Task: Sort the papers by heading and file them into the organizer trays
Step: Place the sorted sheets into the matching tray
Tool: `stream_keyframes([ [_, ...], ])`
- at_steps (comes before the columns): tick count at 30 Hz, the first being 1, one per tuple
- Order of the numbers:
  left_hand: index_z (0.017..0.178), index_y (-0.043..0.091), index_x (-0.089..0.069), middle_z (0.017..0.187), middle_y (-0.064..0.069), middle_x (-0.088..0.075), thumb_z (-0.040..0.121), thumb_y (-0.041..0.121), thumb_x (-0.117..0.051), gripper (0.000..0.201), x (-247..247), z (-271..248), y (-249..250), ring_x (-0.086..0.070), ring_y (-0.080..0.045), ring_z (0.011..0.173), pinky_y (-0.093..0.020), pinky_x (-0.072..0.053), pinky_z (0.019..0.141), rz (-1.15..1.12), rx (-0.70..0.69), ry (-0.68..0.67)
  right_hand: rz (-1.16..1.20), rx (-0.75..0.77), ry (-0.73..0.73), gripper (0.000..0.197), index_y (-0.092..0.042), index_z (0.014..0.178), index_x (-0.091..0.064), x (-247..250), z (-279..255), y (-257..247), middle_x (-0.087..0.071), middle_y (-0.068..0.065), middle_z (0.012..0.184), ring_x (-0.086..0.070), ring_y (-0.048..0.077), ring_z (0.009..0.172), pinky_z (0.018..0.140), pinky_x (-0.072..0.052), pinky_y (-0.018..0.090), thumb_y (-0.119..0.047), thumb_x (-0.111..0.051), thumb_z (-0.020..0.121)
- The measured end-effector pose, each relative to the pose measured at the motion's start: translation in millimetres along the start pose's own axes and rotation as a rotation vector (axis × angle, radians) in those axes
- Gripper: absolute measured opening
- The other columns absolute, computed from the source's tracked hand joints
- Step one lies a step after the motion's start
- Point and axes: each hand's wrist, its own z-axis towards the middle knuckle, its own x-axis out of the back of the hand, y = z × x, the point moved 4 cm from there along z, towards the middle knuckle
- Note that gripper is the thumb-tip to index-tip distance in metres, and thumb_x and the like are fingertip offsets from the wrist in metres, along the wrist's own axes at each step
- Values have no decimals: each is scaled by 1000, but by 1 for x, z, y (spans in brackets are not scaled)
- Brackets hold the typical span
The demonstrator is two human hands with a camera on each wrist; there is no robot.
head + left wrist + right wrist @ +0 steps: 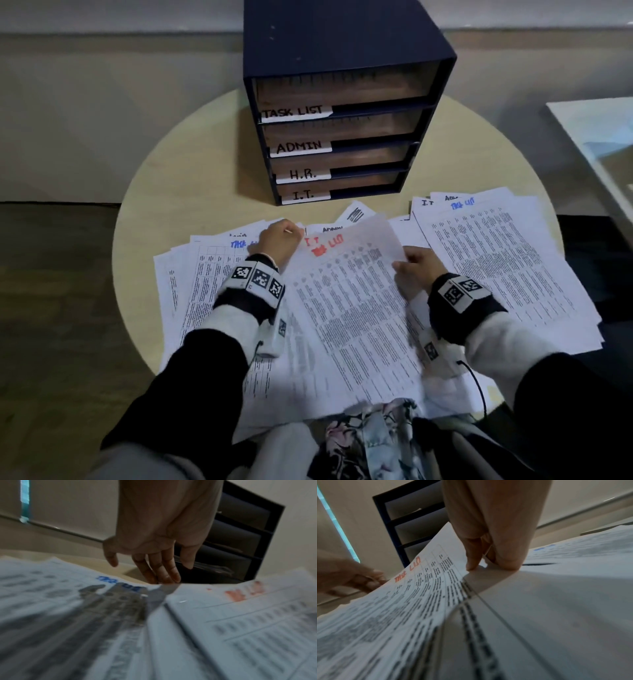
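Head view, frame centre: right hand (416,270) fingers pinching red-headed white printed sheet (346,294), left hand (279,241) fingers loosely spread; sorting under way, next needs matching labelled tray.

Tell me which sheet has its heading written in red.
The middle sheet, held between both hands, with red "TASK LIST" at its top. The sheets topping the left stack and right stack carry blue headings.

The right hand (489,545) pinches the red-headed sheet's (412,601) lifted edge.
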Motion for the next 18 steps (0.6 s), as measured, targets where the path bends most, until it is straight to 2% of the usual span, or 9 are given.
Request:
stream_keyframes([
  [2,75,22,-56,115,0,-63,91,41,-50,25,14,7,-14,-50,-25,119,-46,-23,112,76,67,46,41,-32,51,22,1,107,-64,12,0,6,-59,7,76,-53,24,84,78,-47,36,4,-55,88],
  [5,69,21,-56,100,-5,-65,86,43,-59,28,21,16,-30,-57,-30,111,-41,-39,103,66,100,38,46,-36,89,21,1,107,-63,20,-1,11,-60,11,84,-54,25,83,85,-49,44,3,-55,88],
  [7,88,13,-60,103,-9,-61,85,39,-62,26,19,13,-35,-57,-29,108,-28,-42,91,81,129,-7,96,-28,92,21,1,107,-62,19,-3,10,-58,11,84,-53,22,70,72,-49,36,6,-52,89],
  [9,115,3,-54,117,-10,-55,86,33,-63,43,13,9,-40,-53,-27,111,-29,-40,88,126,205,-68,148,-11,79,26,1,111,-61,16,-6,9,-58,9,82,-49,19,64,63,-45,29,9,-49,89],
  [11,121,-1,-51,131,-13,-52,88,26,-62,44,8,5,-38,-50,-29,120,-29,-40,90,197,210,-109,178,5,42,30,-5,109,-61,15,-9,8,-57,5,76,-50,20,64,53,-47,22,12,-49,87],
  [14,127,3,-50,134,-14,-50,90,15,-59,40,3,6,-40,-51,-27,119,-26,-41,88,129,187,-122,163,26,9,28,-7,89,-63,17,-10,12,-55,5,62,-48,18,54,41,-42,14,17,-52,80],
  [16,120,7,-52,114,-11,-54,91,13,-56,29,-1,6,-42,-56,-22,89,-22,-43,70,45,121,-91,160,33,-9,30,-6,63,-59,17,-8,15,-55,1,45,-52,13,44,46,-42,17,19,-52,76],
  [17,114,8,-52,107,-9,-53,92,11,-53,22,-3,5,-42,-53,-17,74,-21,-42,60,9,82,-69,180,29,-15,41,-12,52,-58,17,-7,17,-55,-4,41,-53,9,41,47,-43,17,21,-53,75],
  [18,112,10,-51,107,-8,-52,94,11,-49,19,-6,4,-41,-49,-15,68,-20,-41,56,-35,46,-48,212,22,-24,52,-18,43,-56,17,-7,18,-56,-5,39,-55,8,41,47,-44,17,23,-53,74],
])
